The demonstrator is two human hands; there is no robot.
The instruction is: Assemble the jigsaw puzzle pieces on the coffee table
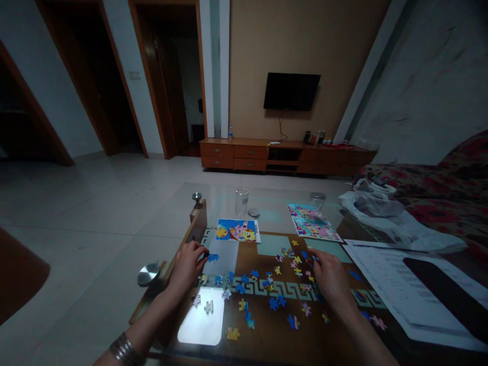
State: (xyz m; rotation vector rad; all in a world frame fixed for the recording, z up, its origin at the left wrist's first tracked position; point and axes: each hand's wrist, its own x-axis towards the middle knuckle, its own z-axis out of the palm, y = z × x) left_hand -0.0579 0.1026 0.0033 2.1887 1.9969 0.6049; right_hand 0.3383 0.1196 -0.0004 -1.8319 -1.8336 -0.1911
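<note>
My left hand [188,264] rests at the left edge of a glass-topped table [267,335], its fingertips pinching a blue puzzle piece [212,257]. My right hand [331,277] lies palm down among several loose puzzle pieces [272,300], fingers curled over them; whether it holds one I cannot tell. A finished cartoon puzzle picture [237,230] lies just beyond my left hand. A second colourful picture sheet [313,222] lies beyond my right hand.
A drinking glass [241,202] and a round lid [253,212] stand at the table's far side. A white plastic bag [385,213] and printed sheets [412,290] cover the right. A floral sofa [450,193] is right; a TV cabinet [282,156] stands against the far wall.
</note>
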